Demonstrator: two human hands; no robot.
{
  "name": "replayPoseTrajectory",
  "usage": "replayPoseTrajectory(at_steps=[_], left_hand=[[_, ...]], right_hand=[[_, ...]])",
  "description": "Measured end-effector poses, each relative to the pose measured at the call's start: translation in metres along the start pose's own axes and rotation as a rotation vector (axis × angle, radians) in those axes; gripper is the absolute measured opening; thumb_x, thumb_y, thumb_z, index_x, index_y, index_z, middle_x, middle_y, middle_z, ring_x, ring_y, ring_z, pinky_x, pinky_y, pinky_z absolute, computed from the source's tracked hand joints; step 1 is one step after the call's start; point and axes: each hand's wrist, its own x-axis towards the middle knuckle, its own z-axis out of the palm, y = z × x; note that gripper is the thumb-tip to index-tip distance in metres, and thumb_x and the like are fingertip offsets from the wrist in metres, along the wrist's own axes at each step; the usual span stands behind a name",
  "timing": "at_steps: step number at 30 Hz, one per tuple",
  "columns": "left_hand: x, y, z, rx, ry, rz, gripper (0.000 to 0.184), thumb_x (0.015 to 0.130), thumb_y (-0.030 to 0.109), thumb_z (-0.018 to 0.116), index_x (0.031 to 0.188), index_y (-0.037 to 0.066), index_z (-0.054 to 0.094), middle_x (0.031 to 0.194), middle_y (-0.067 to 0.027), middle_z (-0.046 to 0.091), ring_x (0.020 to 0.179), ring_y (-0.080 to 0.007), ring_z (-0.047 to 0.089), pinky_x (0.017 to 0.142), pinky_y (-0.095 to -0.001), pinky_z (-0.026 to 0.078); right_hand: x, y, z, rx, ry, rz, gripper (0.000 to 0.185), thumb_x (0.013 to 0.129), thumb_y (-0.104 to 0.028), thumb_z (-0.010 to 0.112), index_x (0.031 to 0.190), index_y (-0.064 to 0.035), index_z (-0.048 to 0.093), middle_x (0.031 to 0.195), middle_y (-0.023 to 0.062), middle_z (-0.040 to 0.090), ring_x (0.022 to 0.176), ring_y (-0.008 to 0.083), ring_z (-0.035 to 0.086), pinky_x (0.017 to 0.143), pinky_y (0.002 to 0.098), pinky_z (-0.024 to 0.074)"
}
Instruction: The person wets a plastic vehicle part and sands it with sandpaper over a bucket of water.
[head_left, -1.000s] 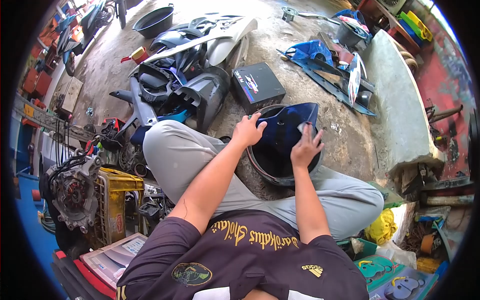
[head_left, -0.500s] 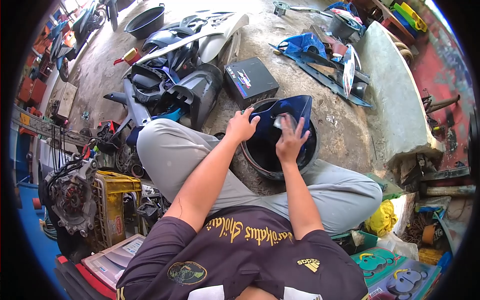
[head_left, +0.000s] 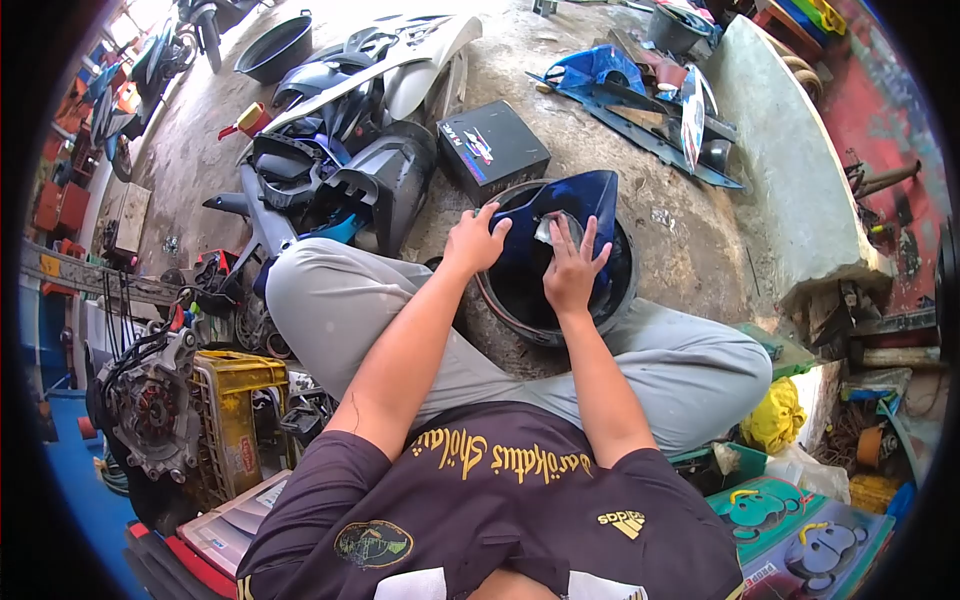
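A dark blue glossy panel (head_left: 592,195) rests over a round black basin (head_left: 622,290) between my bent legs. My left hand (head_left: 476,240) grips the panel's left edge at the basin's rim, fingers bent over it. On the panel's face, my right hand (head_left: 573,262) presses a small pale sheet (head_left: 549,228) under its fingertips, with the other fingers spread. What the sheet is made of cannot be made out. Just beyond the basin sits a black box (head_left: 494,150) with printed lettering.
Grey and white motorcycle fairings (head_left: 385,180) lie at the left front. Blue panels (head_left: 640,110) are ahead right, beside a concrete slab (head_left: 800,180). An engine part (head_left: 150,405) and a yellow crate (head_left: 235,420) stand at my left; a yellow bag (head_left: 775,415) lies right.
My right hand has moved left across the panel with the pale sheet. My left hand keeps its hold on the edge. The whole view has shifted slightly.
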Motion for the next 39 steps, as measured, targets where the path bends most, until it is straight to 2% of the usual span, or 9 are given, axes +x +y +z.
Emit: replayPoseTrajectory(at_steps=[4,8,12,17,25,28,32,36,39], left_hand=[[0.0,0.001,0.0,0.001,-0.009,-0.022,0.056,0.104,0.052,0.056,0.151,0.021,0.056,0.137,-0.0293,0.062,0.127,-0.0491,0.06,0.109,-0.0536,0.048],[0.004,-0.005,0.003,0.005,-0.023,0.019,0.058,0.105,0.052,0.056,0.152,0.018,0.054,0.14,-0.0318,0.058,0.127,-0.0517,0.06,0.108,-0.0553,0.049],[0.0,0.001,-0.002,-0.001,-0.02,-0.004,0.057,0.105,0.053,0.056,0.152,0.021,0.055,0.14,-0.0287,0.06,0.13,-0.0481,0.059,0.111,-0.0525,0.047],[-0.001,0.004,-0.005,-0.014,-0.044,-0.024,0.057,0.105,0.052,0.056,0.152,0.021,0.055,0.14,-0.0285,0.06,0.129,-0.0482,0.059,0.112,-0.0521,0.047],[-0.001,0.001,-0.001,0.0,-0.021,-0.007,0.057,0.105,0.052,0.056,0.152,0.02,0.055,0.138,-0.0287,0.061,0.129,-0.0481,0.06,0.111,-0.0521,0.047],[0.0,0.0,-0.003,-0.005,-0.011,-0.011,0.056,0.105,0.052,0.056,0.152,0.02,0.056,0.137,-0.0286,0.061,0.128,-0.0478,0.06,0.111,-0.0519,0.047],[0.001,-0.001,0.0,-0.001,-0.021,-0.004,0.056,0.105,0.052,0.056,0.151,0.021,0.056,0.136,-0.0284,0.062,0.127,-0.0476,0.061,0.11,-0.0522,0.048],[0.001,-0.001,0.001,0.0,0.003,-0.013,0.056,0.105,0.052,0.057,0.151,0.021,0.056,0.136,-0.0287,0.062,0.127,-0.0475,0.061,0.109,-0.0525,0.048],[0.001,0.0,-0.002,-0.006,-0.017,-0.004,0.056,0.105,0.053,0.056,0.152,0.021,0.056,0.137,-0.0289,0.061,0.128,-0.0478,0.06,0.11,-0.0524,0.047]], right_hand=[[0.011,0.01,0.01,0.063,0.156,0.3,0.057,0.094,-0.007,0.059,0.15,-0.0178,0.059,0.163,-0.0015,0.051,0.16,0.0441,0.023,0.118,0.0781,0.0152],[0.0,-0.003,-0.004,0.014,-0.017,-0.043,0.055,0.094,-0.008,0.058,0.148,-0.0165,0.06,0.163,-0.0021,0.051,0.16,0.0457,0.024,0.118,0.0776,0.0181],[0.011,0.005,0.006,0.062,0.158,0.243,0.055,0.093,-0.008,0.059,0.147,-0.0155,0.062,0.163,-0.0008,0.051,0.16,0.0458,0.024,0.117,0.0773,0.0193],[0.002,-0.004,-0.001,0.022,0.041,-0.059,0.054,0.09,-0.008,0.061,0.144,-0.0153,0.063,0.16,0.0007,0.054,0.16,0.0424,0.026,0.119,0.0763,0.0161],[0.007,0.0,-0.002,0.024,0.041,-0.025,0.055,0.092,-0.007,0.059,0.146,-0.0156,0.062,0.163,-0.0008,0.051,0.161,0.043,0.023,0.119,0.0761,0.0172],[0.014,0.008,0.012,0.1,0.182,0.334,0.057,0.091,-0.008,0.059,0.147,-0.0154,0.061,0.164,-0.001,0.05,0.16,0.044,0.024,0.118,0.0763,0.0183],[0.001,-0.003,0.0,0.022,-0.02,-0.111,0.058,0.093,-0.006,0.057,0.15,-0.0158,0.058,0.163,-0.0009,0.051,0.16,0.0455,0.022,0.117,0.0771,0.0199],[0.014,0.003,0.008,0.089,0.164,0.301,0.055,0.093,-0.007,0.057,0.146,-0.0154,0.063,0.162,-0.0011,0.052,0.16,0.0439,0.024,0.119,0.0766,0.0139],[-0.002,-0.011,0.004,0.06,-0.018,-0.043,0.055,0.093,-0.007,0.057,0.147,-0.016,0.063,0.162,-0.0011,0.052,0.161,0.0447,0.022,0.119,0.0768,0.0139]])
